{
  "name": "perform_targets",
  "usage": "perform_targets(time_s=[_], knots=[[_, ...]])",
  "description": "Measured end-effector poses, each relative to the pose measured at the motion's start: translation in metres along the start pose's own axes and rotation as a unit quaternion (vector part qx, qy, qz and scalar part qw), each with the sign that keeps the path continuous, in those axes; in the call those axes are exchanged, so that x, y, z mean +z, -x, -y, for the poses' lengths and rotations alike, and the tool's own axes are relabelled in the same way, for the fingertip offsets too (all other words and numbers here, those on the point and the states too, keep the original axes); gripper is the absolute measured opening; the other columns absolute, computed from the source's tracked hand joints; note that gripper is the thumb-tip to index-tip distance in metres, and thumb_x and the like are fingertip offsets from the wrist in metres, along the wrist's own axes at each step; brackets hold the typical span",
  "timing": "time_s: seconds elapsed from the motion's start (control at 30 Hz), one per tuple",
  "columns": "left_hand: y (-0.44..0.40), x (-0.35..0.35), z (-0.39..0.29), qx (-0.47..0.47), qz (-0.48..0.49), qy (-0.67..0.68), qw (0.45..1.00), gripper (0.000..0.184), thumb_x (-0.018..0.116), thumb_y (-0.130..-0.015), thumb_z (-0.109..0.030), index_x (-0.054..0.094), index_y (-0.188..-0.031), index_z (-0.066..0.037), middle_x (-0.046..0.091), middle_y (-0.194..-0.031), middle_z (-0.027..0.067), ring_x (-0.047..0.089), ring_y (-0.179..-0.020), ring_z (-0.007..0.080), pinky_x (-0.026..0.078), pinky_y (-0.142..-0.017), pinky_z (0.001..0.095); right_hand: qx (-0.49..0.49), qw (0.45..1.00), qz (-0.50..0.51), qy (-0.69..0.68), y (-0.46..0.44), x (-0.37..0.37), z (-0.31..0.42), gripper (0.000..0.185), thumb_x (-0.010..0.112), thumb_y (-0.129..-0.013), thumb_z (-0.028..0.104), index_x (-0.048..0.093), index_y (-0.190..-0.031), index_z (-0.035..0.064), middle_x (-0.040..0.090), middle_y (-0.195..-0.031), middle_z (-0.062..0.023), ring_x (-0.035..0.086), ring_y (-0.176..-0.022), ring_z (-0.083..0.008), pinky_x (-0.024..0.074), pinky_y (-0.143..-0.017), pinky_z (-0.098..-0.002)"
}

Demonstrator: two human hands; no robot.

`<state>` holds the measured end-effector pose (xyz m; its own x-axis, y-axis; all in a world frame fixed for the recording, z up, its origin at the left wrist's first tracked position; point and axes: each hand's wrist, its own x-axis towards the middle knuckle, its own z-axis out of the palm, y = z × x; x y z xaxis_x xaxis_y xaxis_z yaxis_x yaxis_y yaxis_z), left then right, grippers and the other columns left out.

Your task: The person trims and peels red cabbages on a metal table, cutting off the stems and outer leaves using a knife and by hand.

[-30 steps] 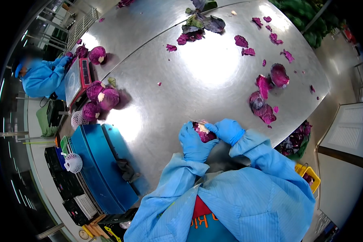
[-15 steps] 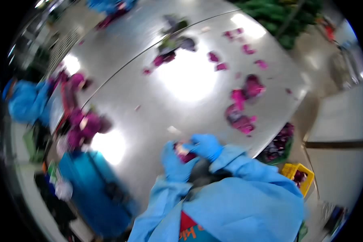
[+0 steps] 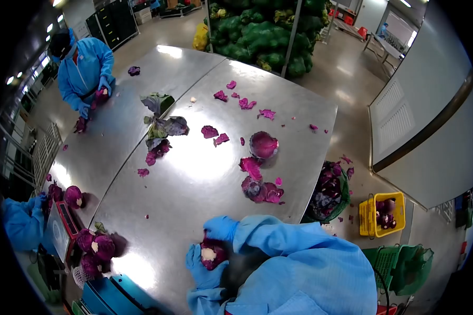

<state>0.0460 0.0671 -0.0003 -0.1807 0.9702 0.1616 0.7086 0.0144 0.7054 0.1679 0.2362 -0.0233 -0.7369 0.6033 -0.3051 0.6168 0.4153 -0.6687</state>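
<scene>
A red cabbage (image 3: 214,254) sits between my two blue-gloved hands at the near edge of the metal table, its pale cut stem facing up. My left hand (image 3: 204,269) cups it from the near left side. Over its far side curls my right hand (image 3: 220,229), the fingertips pressed against the purple leaves. Whether that hand also has a small tool in it is hidden. Further up the table lie another red cabbage (image 3: 263,145), a torn purple leaf (image 3: 250,167) and a heap of outer leaves (image 3: 263,190).
Several red cabbages (image 3: 103,247) rest at the left beside a red-edged scale (image 3: 63,231). Co-workers in blue gowns (image 3: 84,68) stand across and at the left. Right of the table are a green net bag (image 3: 331,197) of purple leaves and a yellow basket (image 3: 370,215).
My view has turned and lifted, bringing in more of the room. Both hands stay on the cabbage, whose stem end now shows more plainly. The far co-worker now holds a cabbage in view.
</scene>
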Motion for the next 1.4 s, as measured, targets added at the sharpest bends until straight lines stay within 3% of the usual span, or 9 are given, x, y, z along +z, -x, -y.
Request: perform_targets(time_s=[0.13,0.33,0.5,0.6,0.73,0.97,1.07,1.2,1.4], knots=[[0.027,-0.021,0.011,0.109,-0.008,0.021,0.994,0.099,0.091,-0.052,-0.042,0.043,-0.132,-0.010,0.044,-0.134,0.0159,0.041,-0.126,0.0368,0.032,-0.106,0.0493,0.053,0.997,-0.014,-0.046,0.012,0.017,-0.061,0.034,0.057,-0.080,0.032,0.067,-0.102,0.0073,0.066,-0.097,-0.0210,0.063,-0.091,-0.0394,0.0501,-0.082,-0.0465],[0.061,-0.007,0.054,-0.035,-0.085,0.254,0.963,0.102,0.094,-0.051,-0.036,0.043,-0.135,-0.009,0.039,-0.144,0.0154,0.037,-0.133,0.0346,0.030,-0.112,0.0469,0.194,0.967,-0.158,0.038,0.053,0.003,-0.063,0.023,0.058,-0.084,0.023,0.069,-0.102,0.0137,0.067,-0.096,-0.0161,0.065,-0.089,-0.0338,0.0523,-0.080,-0.0421],[0.043,-0.023,0.041,-0.103,-0.101,0.369,0.918,0.109,0.095,-0.051,-0.035,0.038,-0.139,-0.003,0.033,-0.148,0.0164,0.037,-0.134,0.0304,0.029,-0.113,0.0423,0.039,0.906,-0.411,0.089,0.084,-0.059,-0.061,0.054,0.062,-0.084,0.000,0.051,-0.135,0.0132,0.059,-0.109,-0.0138,0.060,-0.100,-0.0225,0.0479,-0.089,-0.0332],[0.034,-0.024,0.028,-0.120,-0.094,0.404,0.902,0.118,0.094,-0.049,-0.040,0.031,-0.142,-0.004,0.036,-0.143,0.0146,0.039,-0.132,0.0287,0.030,-0.113,0.0417,0.050,0.954,-0.295,-0.024,0.077,-0.038,-0.047,0.049,0.065,-0.085,0.010,0.054,-0.132,0.0148,0.062,-0.103,-0.0110,0.061,-0.092,-0.0204,0.0498,-0.081,-0.0308],[0.026,-0.028,0.040,0.011,-0.041,0.118,0.992,0.119,0.092,-0.049,-0.048,0.030,-0.141,-0.004,0.031,-0.143,0.0201,0.033,-0.133,0.0379,0.029,-0.111,0.0468,-0.003,0.972,-0.102,-0.212,0.057,-0.002,0.029,0.064,0.078,-0.076,0.037,0.055,-0.130,0.0101,0.064,-0.102,-0.0093,0.061,-0.094,-0.0185,0.0503,-0.082,-0.0331],[0.017,-0.008,-0.002,-0.095,-0.033,0.027,0.995,0.110,0.088,-0.054,-0.044,0.031,-0.140,-0.005,0.040,-0.135,0.0214,0.035,-0.128,0.0397,0.030,-0.107,0.0505,0.062,0.940,0.002,-0.335,0.036,0.015,0.035,0.043,0.077,-0.080,0.029,0.061,-0.109,0.0014,0.066,-0.102,-0.0095,0.062,-0.090,-0.0139,0.0516,-0.081,-0.0296],[0.007,0.001,-0.019,-0.107,-0.084,0.003,0.991,0.099,0.087,-0.055,-0.040,0.039,-0.133,-0.004,0.043,-0.130,0.0215,0.040,-0.123,0.0380,0.033,-0.104,0.0491,0.075,0.959,-0.008,-0.275,0.044,0.002,0.037,0.036,0.075,-0.082,0.026,0.063,-0.103,0.0002,0.068,-0.095,-0.0099,0.064,-0.085,-0.0150,0.0528,-0.078,-0.0307],[-0.001,0.016,-0.035,-0.127,-0.145,-0.015,0.981,0.090,0.086,-0.055,-0.034,0.041,-0.128,-0.005,0.044,-0.126,0.0214,0.042,-0.119,0.0381,0.036,-0.099,0.0485,-0.051,0.991,-0.114,0.046,0.052,0.004,0.033,0.020,0.064,-0.088,0.028,0.063,-0.090,0.0085,0.065,-0.081,-0.0139,0.065,-0.071,-0.0289,0.0514,-0.061,-0.0347],[-0.006,0.007,-0.031,-0.092,-0.111,0.008,0.989,0.089,0.087,-0.053,-0.027,0.040,-0.125,-0.006,0.044,-0.123,0.0198,0.043,-0.117,0.0373,0.036,-0.100,0.0474,-0.165,0.966,-0.147,0.134,0.034,-0.001,0.005,0.012,0.061,-0.085,0.025,0.059,-0.087,0.0135,0.062,-0.080,-0.0116,0.062,-0.067,-0.0341,0.0499,-0.058,-0.0423]])
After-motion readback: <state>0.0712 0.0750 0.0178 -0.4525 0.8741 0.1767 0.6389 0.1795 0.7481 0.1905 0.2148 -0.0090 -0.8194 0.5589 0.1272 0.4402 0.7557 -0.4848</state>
